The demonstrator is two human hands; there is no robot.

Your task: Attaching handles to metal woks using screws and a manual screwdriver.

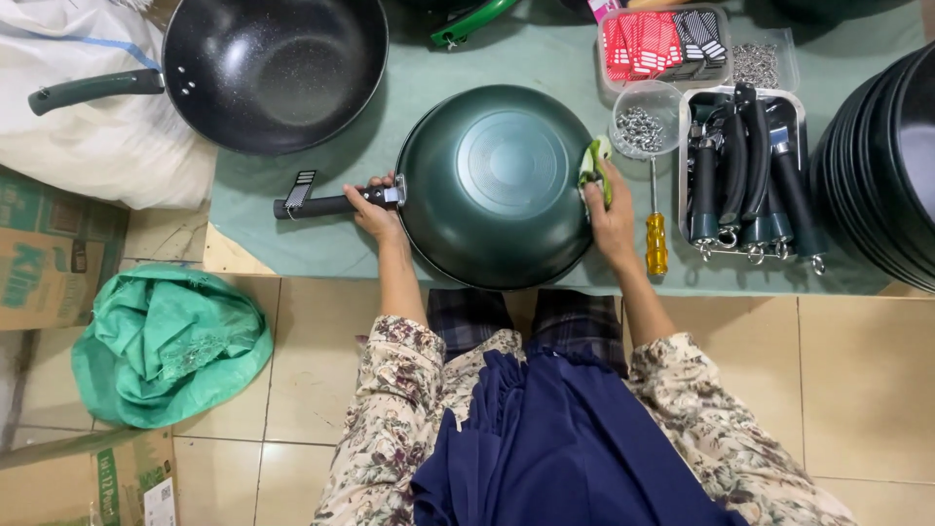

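A dark green wok (502, 185) lies upside down on the green table cover (312, 248), near the table's front edge, directly before the person. Its long black handle (336, 204) points to the person's left and carries a striped tag. The left hand (375, 209) is curled around the handle just beside the point where it joins the wok's rim, fingers wrapped over the top. The right hand (612, 216) rests against the opposite rim, fingers pressed together and pinching a small green cloth (594, 168) against the wok's edge.

Just right of that hand, a screwdriver with a yellow grip (655, 234) lies on the cover. Beyond it, a clear tub of small metal screws (641, 127) sits beside a metal tray of black handles (745, 180). A tray of red and black striped tags (662, 44) stands behind. A second wok (278, 68), black and upright, sits at the far left. A stack of dark pans (881, 175) occupies the right edge. A crumpled green sack (170, 346) lies on the tiled floor.
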